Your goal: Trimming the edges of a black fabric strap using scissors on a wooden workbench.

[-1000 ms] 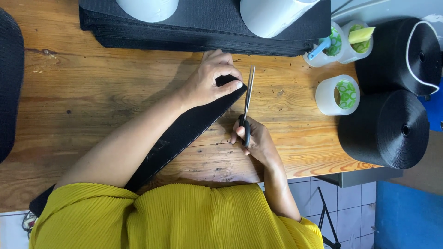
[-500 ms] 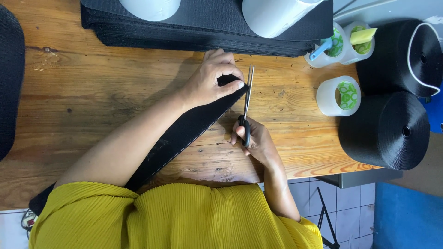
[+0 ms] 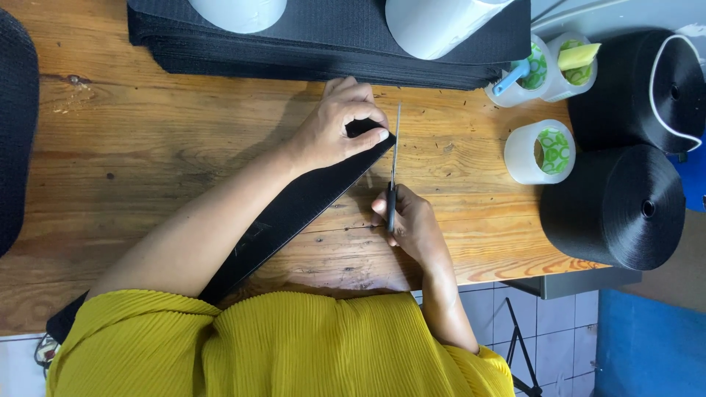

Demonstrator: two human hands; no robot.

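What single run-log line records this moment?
left hand: pressing strap end | right hand: holding scissors beside strap end | surface: table | nearby: tape rolls, black rolls

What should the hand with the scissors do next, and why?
Probably move the scissors a little left, so the blades meet the end of the black strap, then snip. The left hand already pins that end flat on the wooden table, and the right hand holds the scissors upright just beside the strap's edge, seemingly not cutting it yet.
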